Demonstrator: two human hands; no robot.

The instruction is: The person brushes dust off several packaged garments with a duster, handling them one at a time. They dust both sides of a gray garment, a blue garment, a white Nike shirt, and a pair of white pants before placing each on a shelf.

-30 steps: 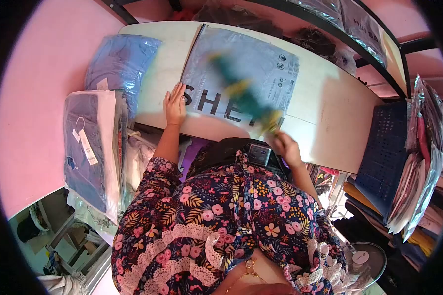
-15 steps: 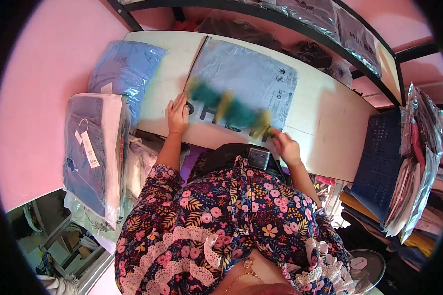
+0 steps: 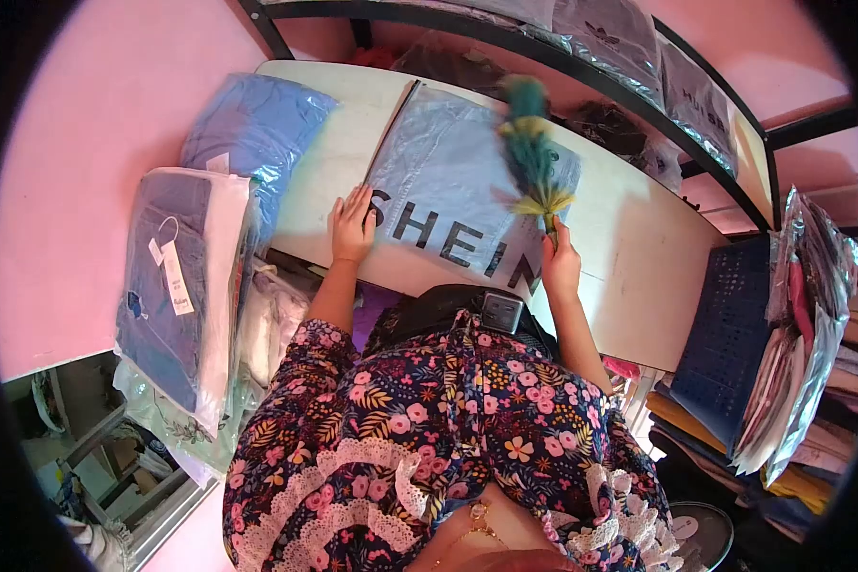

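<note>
Head camera: the left hand (image 3: 353, 227) was laid flat, fingers spread, on the near left corner of a grey SHEIN bag (image 3: 439, 186), which was spread on the white counter (image 3: 639, 248). A green and yellow feather duster (image 3: 532, 153) was gripped by its handle in the right hand (image 3: 560, 262), with its plumes held over the bag's far right part. A bagged blue garment (image 3: 257, 133) was seen at the counter's left end.
</note>
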